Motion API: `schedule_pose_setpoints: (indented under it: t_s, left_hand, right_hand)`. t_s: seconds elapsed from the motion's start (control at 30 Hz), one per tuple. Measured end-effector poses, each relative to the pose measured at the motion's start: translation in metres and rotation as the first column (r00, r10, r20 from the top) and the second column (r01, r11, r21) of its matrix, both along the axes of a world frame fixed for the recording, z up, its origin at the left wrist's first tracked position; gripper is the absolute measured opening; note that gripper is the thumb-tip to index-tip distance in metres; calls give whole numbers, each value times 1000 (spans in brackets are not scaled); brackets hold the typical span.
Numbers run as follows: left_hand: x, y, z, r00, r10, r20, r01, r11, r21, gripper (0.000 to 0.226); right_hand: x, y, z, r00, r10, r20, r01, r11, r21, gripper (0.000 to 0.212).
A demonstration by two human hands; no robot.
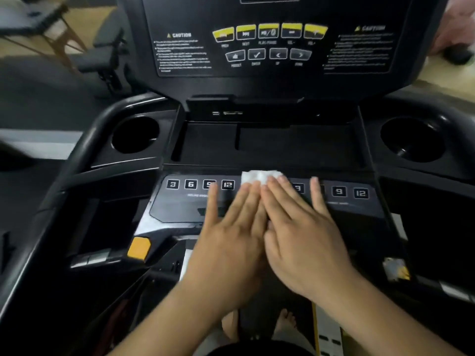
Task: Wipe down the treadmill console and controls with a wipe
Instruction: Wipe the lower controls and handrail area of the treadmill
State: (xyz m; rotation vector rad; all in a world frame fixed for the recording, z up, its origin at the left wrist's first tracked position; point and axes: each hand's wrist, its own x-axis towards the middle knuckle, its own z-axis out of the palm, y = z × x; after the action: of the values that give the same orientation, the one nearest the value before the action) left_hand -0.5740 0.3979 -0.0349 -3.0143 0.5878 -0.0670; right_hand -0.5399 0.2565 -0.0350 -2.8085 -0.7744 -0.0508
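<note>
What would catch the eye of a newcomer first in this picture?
First, the two flat hands at the centre: the left hand and the right hand lie side by side, pressing a white wipe onto the lower key panel. Next, the row of yellow buttons high on the upright console.

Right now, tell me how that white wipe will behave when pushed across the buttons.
The wipe looks crumpled and soft, so it will likely bunch rather than slide flat. It seems thin and light; the left hand and right hand pressing flat probably keep it from slipping.
</note>
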Motion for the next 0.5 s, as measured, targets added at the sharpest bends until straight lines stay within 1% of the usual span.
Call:
schedule_pose_setpoints:
  t_s: [0.13,0.23,0.4,0.5]
  left_hand:
    - [-11,55,0,988,141,-56,-146,984,-98,89]
    - [-33,97,-3,969,236,-73,-246,950,-190,83]
    - [-79,143,-19,951,303,-62,-308,909,-281,83]
    - [-87,140,-24,964,264,-35,-262,918,-299,81]
  right_hand:
    - [3,57,6,989,143,-36,-145,988,-50,70]
    - [-7,103,2,968,249,-22,-250,967,-51,70]
    - [-38,153,-10,932,362,-8,-362,929,-73,71]
    - [-48,142,-12,937,348,-35,-349,936,-36,69]
